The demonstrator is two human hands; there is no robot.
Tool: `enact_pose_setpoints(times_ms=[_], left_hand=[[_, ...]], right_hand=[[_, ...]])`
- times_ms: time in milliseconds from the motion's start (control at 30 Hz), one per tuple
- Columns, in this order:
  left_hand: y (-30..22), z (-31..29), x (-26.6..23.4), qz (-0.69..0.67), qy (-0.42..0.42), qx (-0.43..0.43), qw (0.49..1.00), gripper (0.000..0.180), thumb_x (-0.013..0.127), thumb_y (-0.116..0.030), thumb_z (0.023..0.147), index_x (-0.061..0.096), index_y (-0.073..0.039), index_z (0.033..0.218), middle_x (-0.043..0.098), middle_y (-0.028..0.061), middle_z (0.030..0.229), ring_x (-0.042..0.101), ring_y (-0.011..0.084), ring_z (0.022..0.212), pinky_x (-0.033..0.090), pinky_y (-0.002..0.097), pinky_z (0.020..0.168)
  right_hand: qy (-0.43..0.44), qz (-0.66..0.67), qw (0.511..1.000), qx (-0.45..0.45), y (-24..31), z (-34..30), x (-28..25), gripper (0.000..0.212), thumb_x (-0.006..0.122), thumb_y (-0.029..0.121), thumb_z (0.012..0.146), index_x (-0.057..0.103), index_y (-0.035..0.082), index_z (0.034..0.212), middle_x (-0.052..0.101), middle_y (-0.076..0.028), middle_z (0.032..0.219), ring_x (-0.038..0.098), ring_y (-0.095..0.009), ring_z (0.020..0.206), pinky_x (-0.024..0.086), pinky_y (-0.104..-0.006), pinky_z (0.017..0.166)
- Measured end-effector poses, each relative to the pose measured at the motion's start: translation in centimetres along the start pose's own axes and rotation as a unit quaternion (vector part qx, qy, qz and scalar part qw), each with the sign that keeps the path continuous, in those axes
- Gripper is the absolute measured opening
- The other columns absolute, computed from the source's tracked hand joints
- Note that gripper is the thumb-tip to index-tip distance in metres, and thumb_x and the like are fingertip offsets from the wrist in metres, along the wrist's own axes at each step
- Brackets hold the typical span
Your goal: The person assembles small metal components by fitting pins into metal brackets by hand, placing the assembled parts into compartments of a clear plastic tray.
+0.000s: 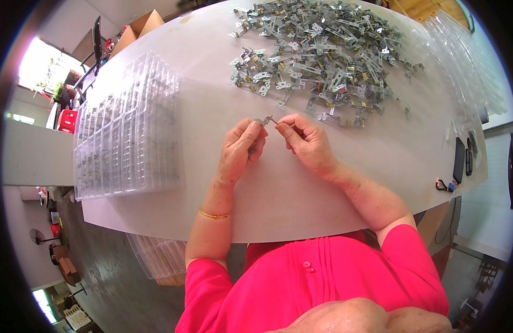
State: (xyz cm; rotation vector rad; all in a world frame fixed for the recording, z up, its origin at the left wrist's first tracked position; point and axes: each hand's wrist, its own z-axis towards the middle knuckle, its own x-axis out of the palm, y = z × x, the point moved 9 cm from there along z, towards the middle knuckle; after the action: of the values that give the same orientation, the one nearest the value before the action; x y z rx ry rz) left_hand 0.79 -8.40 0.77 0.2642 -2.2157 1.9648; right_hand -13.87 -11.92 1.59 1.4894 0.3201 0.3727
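Observation:
Over the middle of the table, my left hand (241, 147) is closed, pinching a small grey metal bracket (266, 120) between thumb and fingers. My right hand (308, 145) is closed too, with thumb and forefinger on the bracket's thin dark end. Whether that end is a separate piece I cannot tell. Beyond my hands spreads a large heap of metal brackets (323, 55), silvery, some with yellowish parts. To the left stands a stack of clear plastic trays (126, 133), its compartments holding small metal parts.
More clear plastic trays (461, 66) lie at the far right of the pale table (206, 100). Near the right edge are a black oblong object (459, 160) and small tools with coloured handles (445, 185). Below the table at left sits another tray stack (156, 256).

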Motion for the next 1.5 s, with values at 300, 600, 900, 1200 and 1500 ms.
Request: enact_pose_setpoints(times_ms=[300, 600, 900, 1200, 1500], left_hand=[[-0.4, -0.1, -0.1, 0.069, 0.006, 0.030, 0.997, 0.033, 0.050, -0.033, 0.105, 0.059, -0.007, 0.087, 0.050, -0.0026, 0.062, 0.039, 0.0056, 0.050, 0.026, 0.0208, 0.046], [-1.4, -0.5, 1.3, 0.274, 0.031, 0.128, 0.953, 0.022, 0.059, -0.021, 0.102, 0.062, -0.002, 0.092, 0.053, -0.0033, 0.071, 0.045, 0.0056, 0.064, 0.039, 0.0227, 0.057], [-3.2, -1.3, 3.2, 0.400, 0.037, 0.233, 0.886, 0.018, 0.067, -0.012, 0.093, 0.055, -0.001, 0.086, 0.053, 0.0124, 0.067, 0.049, 0.0250, 0.053, 0.042, 0.0342, 0.052], [-3.3, -1.6, 2.5, 0.425, -0.035, 0.269, 0.864, 0.015, 0.068, -0.010, 0.093, 0.056, -0.002, 0.087, 0.053, 0.0097, 0.067, 0.049, 0.0205, 0.053, 0.040, 0.0335, 0.051], [-5.0, -2.0, 2.2, 0.398, -0.053, 0.302, 0.865, 0.017, 0.065, -0.015, 0.093, 0.064, 0.001, 0.100, 0.060, 0.0086, 0.073, 0.056, 0.0146, 0.064, 0.046, 0.0285, 0.061]], right_hand=[[-0.004, -0.066, 0.998, -0.012, 0.1, 0.1, -0.4, 0.017, 0.063, 0.023, 0.100, 0.065, 0.007, 0.102, 0.058, 0.004, 0.075, 0.052, -0.004, 0.066, 0.044, -0.0221, 0.060], [0.054, 0.151, 0.985, 0.068, -0.9, 0.3, 0.6, 0.018, 0.050, 0.011, 0.103, 0.059, 0.003, 0.116, 0.064, -0.004, 0.094, 0.060, -0.010, 0.079, 0.051, -0.0249, 0.075], [0.081, 0.072, 0.994, 0.027, -1.3, 0.4, 0.6, 0.014, 0.058, 0.014, 0.102, 0.063, 0.004, 0.111, 0.064, 0.001, 0.101, 0.058, -0.006, 0.090, 0.049, -0.0238, 0.081], [0.025, 0.070, 0.997, -0.015, -0.3, 0.7, -0.3, 0.011, 0.060, 0.014, 0.101, 0.064, 0.004, 0.106, 0.065, 0.001, 0.094, 0.058, -0.005, 0.087, 0.048, -0.0218, 0.078], [-0.005, 0.131, 0.991, 0.020, -0.1, 0.7, -0.8, 0.012, 0.058, 0.014, 0.102, 0.063, 0.003, 0.106, 0.066, -0.002, 0.095, 0.064, -0.010, 0.082, 0.054, -0.0255, 0.076]])
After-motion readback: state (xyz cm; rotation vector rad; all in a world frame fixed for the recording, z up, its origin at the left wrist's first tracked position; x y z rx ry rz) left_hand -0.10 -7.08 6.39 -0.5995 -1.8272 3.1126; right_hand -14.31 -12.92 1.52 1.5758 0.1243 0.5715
